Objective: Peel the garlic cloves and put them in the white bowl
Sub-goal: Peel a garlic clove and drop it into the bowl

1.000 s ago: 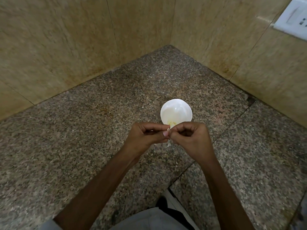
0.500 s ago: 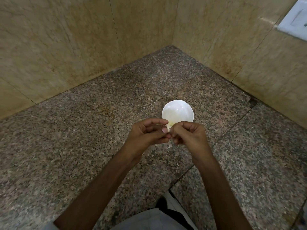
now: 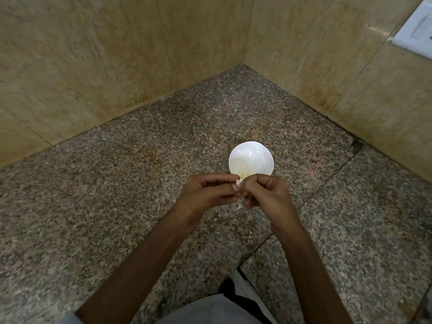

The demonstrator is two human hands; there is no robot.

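Observation:
A small white bowl [image 3: 251,159] stands on the speckled granite counter, with pale yellowish peeled garlic at its near inner edge. Just in front of the bowl my left hand [image 3: 208,191] and my right hand [image 3: 264,191] meet fingertip to fingertip. Between them they pinch a small whitish garlic clove [image 3: 238,182], mostly hidden by the fingers. A scrap of pale garlic skin [image 3: 239,205] shows just below the fingers.
The granite counter [image 3: 117,206] fills a corner between two beige tiled walls [image 3: 81,66]. A white switch plate [image 3: 413,33] is on the right wall at the top. A seam in the granite [image 3: 327,181] runs diagonally on the right. Small skin flecks lie near my right wrist.
Both hands have stayed joined before the bowl. The fingers have shifted slightly on the clove, and the view has drifted a little.

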